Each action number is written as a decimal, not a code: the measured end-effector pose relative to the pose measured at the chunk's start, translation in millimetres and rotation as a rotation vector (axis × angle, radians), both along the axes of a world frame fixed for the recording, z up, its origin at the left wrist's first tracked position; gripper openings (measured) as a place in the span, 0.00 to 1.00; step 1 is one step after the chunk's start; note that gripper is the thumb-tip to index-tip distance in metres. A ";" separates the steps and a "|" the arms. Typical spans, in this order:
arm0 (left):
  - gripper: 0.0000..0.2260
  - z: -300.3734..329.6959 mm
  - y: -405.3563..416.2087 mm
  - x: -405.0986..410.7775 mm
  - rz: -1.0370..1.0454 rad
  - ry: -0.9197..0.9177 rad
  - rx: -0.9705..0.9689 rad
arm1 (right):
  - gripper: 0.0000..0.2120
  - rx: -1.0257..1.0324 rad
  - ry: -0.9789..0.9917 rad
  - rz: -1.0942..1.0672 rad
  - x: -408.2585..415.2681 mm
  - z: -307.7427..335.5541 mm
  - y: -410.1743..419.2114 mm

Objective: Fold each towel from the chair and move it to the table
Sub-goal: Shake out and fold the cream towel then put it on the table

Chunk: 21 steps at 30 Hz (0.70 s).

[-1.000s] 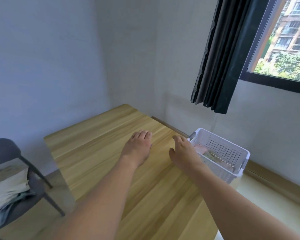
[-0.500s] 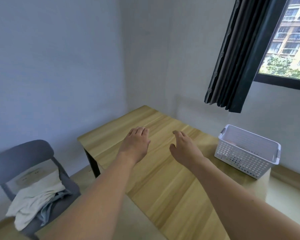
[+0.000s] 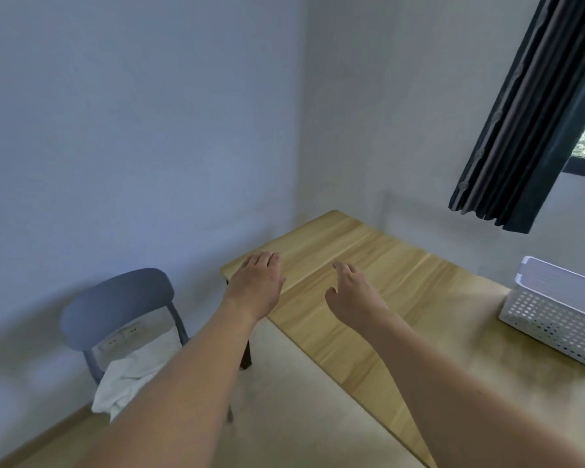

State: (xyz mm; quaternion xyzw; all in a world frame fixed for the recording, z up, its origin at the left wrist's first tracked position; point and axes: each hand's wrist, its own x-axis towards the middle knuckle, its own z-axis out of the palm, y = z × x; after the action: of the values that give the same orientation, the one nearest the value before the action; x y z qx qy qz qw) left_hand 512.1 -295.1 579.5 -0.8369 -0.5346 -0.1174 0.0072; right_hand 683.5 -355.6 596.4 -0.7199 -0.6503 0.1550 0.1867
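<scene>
From the head view, the gaze has swung left: the chair point(image 3: 122, 309) with the towels point(image 3: 134, 376) is now well in sight. The left hand point(image 3: 255, 285) and right hand point(image 3: 348, 295) stay loose and empty above the desk point(image 3: 368, 265). Fetching comes next, I think.

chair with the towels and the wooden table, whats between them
In the head view, only bare floor separates the chair, holding the towels, from the table; the left forearm crosses in front.
</scene>
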 end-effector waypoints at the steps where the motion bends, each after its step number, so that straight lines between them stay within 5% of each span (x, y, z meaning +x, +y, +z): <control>1: 0.22 0.0 7.7 -24.0 -0.004 -0.009 -0.014 | 0.25 0.006 0.007 -0.007 -23.4 -0.5 7.5; 21: 0.22 -57.7 147.2 -365.2 0.046 0.036 -0.071 | 0.24 -0.152 0.024 0.041 -340.2 -43.6 142.7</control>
State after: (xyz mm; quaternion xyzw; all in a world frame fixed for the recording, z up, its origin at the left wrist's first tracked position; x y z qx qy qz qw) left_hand 146.9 -147.8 521.7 -0.8261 -0.5573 -0.0832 -0.0103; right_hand 343.3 -212.9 552.8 -0.7166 -0.6490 0.2162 0.1363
